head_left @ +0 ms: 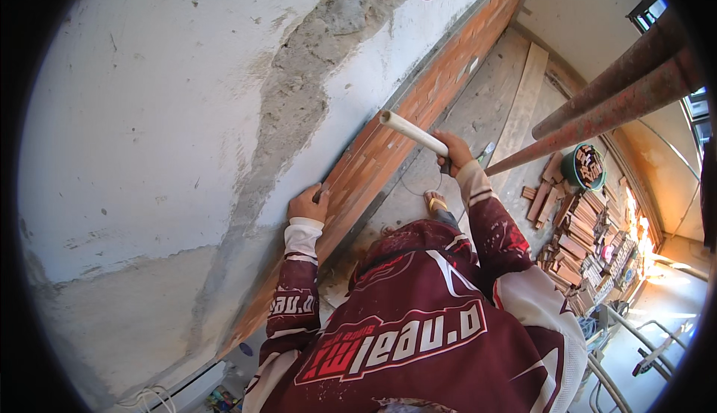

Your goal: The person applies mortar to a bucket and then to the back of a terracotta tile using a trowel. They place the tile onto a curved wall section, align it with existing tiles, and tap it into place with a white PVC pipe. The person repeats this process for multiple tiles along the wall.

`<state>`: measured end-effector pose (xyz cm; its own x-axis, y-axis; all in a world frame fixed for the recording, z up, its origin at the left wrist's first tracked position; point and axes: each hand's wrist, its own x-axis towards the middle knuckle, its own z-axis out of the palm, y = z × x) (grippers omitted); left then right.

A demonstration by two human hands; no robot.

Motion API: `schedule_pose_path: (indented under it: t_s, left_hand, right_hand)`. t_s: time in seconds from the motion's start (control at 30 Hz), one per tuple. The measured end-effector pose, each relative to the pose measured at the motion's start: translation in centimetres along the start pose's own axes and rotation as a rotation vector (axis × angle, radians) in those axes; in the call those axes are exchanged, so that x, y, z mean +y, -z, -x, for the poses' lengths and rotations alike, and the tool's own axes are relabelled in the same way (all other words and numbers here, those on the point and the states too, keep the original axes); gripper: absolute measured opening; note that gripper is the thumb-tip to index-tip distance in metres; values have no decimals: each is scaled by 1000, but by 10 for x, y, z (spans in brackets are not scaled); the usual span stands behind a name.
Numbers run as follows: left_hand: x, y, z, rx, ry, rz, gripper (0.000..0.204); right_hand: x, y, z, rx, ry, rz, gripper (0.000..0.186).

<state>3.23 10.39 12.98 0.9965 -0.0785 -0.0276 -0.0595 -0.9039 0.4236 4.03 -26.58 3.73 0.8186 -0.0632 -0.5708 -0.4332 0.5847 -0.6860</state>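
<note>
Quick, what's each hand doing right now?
Left hand: pressed on the brick strip, grip cannot be told.
Right hand: closed on a white tube.

small tool in left hand mostly hidden, white pipe's lower end covered by right hand

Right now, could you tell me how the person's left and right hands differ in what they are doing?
The left hand presses against the top edge of the brick facing, holding only a small dark object; the right hand is away from the wall, gripping a white-handled tool. The left hand sits lower in the picture, the right higher. Both wear maroon patterned sleeves.
</note>
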Motion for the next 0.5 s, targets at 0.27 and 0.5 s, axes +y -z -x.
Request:
schedule_pose_path:
  t_s: [0.27, 0.5]
  left_hand:
    - [2, 4, 0, -2, -42, 3, 30]
    - [5, 7, 0, -34, -22, 6, 30]
  right_hand:
    - [41, 69, 27, 316, 63, 124, 21]
    - [22, 40, 46, 326, 115, 394, 22]
